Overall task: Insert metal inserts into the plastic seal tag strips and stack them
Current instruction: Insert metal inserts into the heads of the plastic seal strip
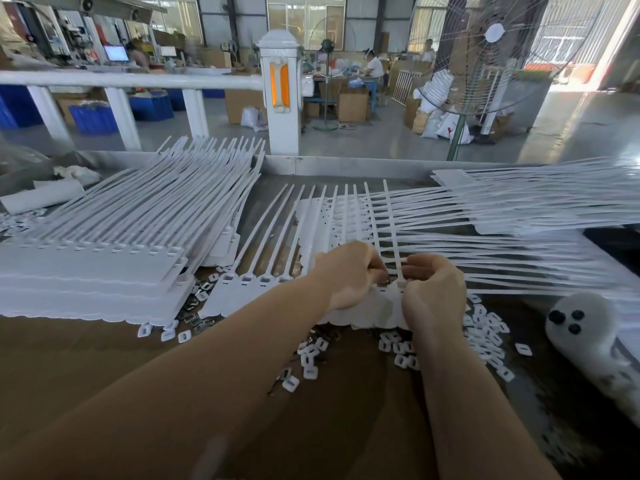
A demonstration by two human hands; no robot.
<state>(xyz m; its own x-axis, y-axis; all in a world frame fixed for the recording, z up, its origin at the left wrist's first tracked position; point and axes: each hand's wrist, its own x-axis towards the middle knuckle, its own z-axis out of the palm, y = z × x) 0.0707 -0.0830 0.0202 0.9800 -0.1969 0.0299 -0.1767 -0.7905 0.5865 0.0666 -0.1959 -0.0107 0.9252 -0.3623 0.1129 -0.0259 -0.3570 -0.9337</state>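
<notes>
A white seal tag strip [263, 289] lies flat in front of me, its thin tails fanning away toward the far edge. My left hand [349, 275] and my right hand [433, 289] meet over the strip's right end, fingers curled and pinching at one tag head; what sits between the fingertips is hidden. A tall stack of strips [104, 265] rests at the left. Another pile of strips [519, 209] lies to the right. Loose white caps [485, 330] and dark metal inserts [197, 299] are scattered on the table.
A brown table surface [86, 358] fills the near left. A white object with black knobs [581, 327] sits at the right edge. A metal rim [346, 166] bounds the far side, with a white post [282, 98] and a standing fan [485, 53] beyond.
</notes>
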